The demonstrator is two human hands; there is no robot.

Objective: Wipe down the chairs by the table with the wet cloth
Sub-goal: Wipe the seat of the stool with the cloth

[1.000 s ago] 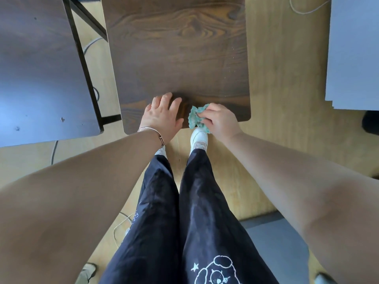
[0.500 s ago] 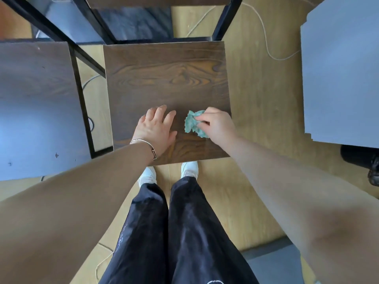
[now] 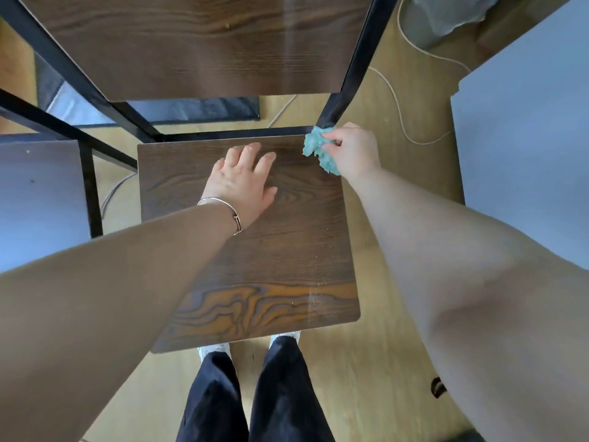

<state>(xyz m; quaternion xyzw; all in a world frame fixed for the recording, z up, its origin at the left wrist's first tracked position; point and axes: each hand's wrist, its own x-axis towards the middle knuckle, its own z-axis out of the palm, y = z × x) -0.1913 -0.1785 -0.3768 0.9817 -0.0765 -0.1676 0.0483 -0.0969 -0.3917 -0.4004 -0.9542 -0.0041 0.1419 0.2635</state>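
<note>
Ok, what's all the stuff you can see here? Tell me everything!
chair seat: one, dark brown wood, middle
chair back: one, brown wood, top
frame: black metal bars, beside the back and behind the seat
second seat: one, dark with pale glare, left edge
cloth: one, teal, bunched at the seat's far right corner
cables: several, whitish, on the floor
flat panel: one, pale grey, right edge
floor: yellow wood, all around
bracelet: one, silver, left wrist
trousers: dark, bottom
shoes: two, white, by the seat's near edge
left hand: flat on the seat
right hand: grips the cloth
</note>
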